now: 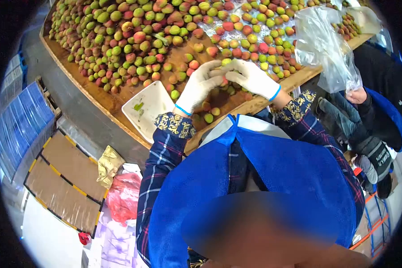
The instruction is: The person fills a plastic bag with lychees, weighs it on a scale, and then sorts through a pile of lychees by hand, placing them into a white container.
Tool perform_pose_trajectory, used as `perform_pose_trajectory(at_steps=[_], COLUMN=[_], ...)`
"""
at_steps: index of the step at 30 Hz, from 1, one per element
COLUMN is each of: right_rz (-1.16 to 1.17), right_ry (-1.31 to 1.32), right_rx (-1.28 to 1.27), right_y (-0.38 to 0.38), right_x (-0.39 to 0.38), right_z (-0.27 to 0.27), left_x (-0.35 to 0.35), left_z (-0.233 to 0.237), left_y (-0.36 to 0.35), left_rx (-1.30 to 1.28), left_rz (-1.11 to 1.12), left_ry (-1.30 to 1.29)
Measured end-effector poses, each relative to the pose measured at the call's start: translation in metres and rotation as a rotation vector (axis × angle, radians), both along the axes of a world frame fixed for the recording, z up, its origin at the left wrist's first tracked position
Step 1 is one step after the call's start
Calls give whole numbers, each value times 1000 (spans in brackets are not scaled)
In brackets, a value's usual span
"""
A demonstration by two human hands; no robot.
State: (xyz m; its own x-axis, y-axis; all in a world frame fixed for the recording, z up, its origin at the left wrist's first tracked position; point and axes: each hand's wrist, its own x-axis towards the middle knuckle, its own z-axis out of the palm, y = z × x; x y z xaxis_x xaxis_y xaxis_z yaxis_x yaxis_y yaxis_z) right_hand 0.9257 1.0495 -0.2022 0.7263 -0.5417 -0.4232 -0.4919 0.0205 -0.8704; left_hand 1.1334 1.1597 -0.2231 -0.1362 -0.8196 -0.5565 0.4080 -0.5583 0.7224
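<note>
Red-and-green lychees lie heaped and spread over a brown wooden table. My left hand and my right hand wear white gloves with blue cuffs. Over the table's near side they meet, fingers curled in toward each other. A reddish lychee shows in part between the fingertips; the gloves hide most of it. Left of my left hand, a white plastic tray sits tilted at the table edge with a few green leaf bits in it.
At the right, another person's hand holds a clear plastic bag over the table corner. Below left are a pallet stack wrapped in blue film, a brown board with black-yellow edging and a pink plastic bag.
</note>
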Motion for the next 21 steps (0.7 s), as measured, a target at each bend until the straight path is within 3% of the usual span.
perform_pose_trajectory(at_steps=[2, 4, 7, 8, 9, 10, 11, 12, 14, 16, 18, 21], right_rz=[113, 131, -118, -121, -275, -427, -478, -479, -483, -426, -405, -428], right_ry=[88, 166, 162, 160, 150, 137, 72, 65, -88, -79, -89, -125], right_rx=[-251, -325, -381, -385, -249, -109, 297, 296, 509, 503, 514, 571], right_y=[1, 2, 9, 9, 7, 5, -3, -2, 2, 8, 12, 17], right_x=[-5, -4, -5, -5, -2, 0, -5, -8, -15, -22, -24, -23], right_z=[0, 1, -6, -9, -9, -8, -3, -3, -7, -18, -23, -24], left_x=[-2, -8, -16, -16, -14, -8, 7, 27, 57, 85, 101, 108], left_z=[-6, 0, 0, 4, 9, -1, -5, -2, -16, -32, -52, -61], left_y=[-2, -5, -12, -14, -17, -23, -31, -41, -58, -59, -57, -57], left_rx=[-7, 27, -1, -91, -181, -386, -428, -469, -186, -260, -267, -301], left_rz=[-35, -49, -64, -122, -178, -41, -18, 7, -18, 24, -131, -147], left_ry=[49, -12, -168, -472, -778, -1033, -1241, -1451, -1836, -1962, -2041, -2091])
